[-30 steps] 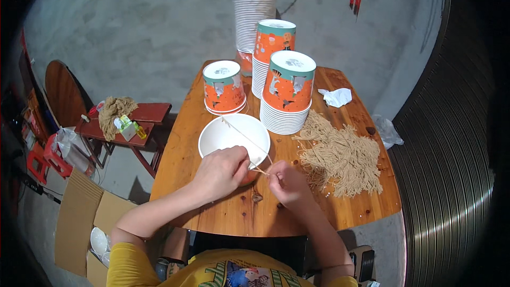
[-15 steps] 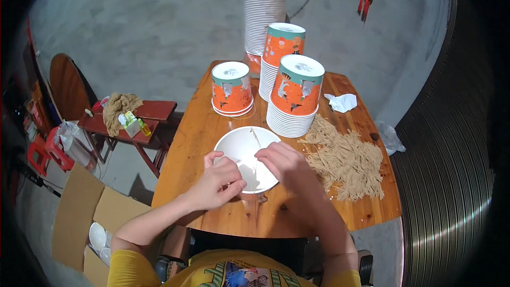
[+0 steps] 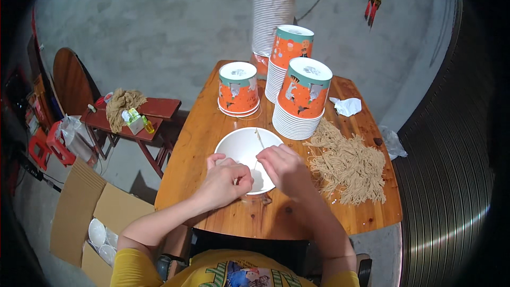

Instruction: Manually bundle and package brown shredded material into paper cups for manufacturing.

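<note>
Now the left hand (image 3: pixel 227 180) and right hand (image 3: pixel 284 169) stand apart over the white bowl (image 3: pixel 232 143), whereas a second ago they were close together at its near right edge; the right hand's grip appears pinched on a thin strand (image 3: pixel 258 138); the left fingers curl, and I cannot tell whether that grip holds anything; the bowl stands mouth up on the wooden tabletop (image 3: pixel 186 180), the strand inside it; a cardboard box (image 3: pixel 121 203) holds white items (image 3: pixel 96 232); the strand's long axis runs away from the person, its far end near the far rim.
</note>
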`<state>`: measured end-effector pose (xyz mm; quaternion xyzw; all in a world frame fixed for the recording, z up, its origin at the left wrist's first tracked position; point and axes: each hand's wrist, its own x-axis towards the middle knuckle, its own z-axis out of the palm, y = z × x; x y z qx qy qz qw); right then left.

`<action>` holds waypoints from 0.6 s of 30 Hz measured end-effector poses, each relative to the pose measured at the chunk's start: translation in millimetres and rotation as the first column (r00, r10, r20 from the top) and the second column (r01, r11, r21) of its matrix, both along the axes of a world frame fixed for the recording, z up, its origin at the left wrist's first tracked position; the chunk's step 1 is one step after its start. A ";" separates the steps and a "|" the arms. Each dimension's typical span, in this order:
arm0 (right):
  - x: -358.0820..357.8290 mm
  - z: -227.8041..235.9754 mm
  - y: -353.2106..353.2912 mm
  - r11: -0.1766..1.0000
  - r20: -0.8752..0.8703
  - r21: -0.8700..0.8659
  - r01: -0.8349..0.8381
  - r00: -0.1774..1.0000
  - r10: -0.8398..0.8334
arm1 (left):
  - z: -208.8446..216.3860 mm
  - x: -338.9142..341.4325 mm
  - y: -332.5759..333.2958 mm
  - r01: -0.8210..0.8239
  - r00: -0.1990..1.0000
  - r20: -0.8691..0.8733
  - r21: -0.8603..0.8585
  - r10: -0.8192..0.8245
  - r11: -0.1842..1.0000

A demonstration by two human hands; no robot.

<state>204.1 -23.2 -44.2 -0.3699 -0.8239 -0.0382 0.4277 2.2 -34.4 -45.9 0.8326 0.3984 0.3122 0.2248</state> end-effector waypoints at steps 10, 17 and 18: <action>7.3 -4.2 1.7 0.976 -0.176 0.013 0.216 0.962 -0.211 | 8.3 -17.4 7.5 0.338 0.939 -0.130 0.179 -0.319 0.924; 30.9 -18.8 -7.1 0.932 -0.375 -0.360 0.042 0.908 -0.186 | 16.9 -46.0 39.7 0.215 0.953 0.179 0.169 -0.245 0.962; 33.9 -23.7 -9.0 0.795 -0.504 -0.574 -0.199 0.850 -0.151 | 18.7 -47.4 50.1 0.189 0.955 0.195 0.174 -0.222 0.966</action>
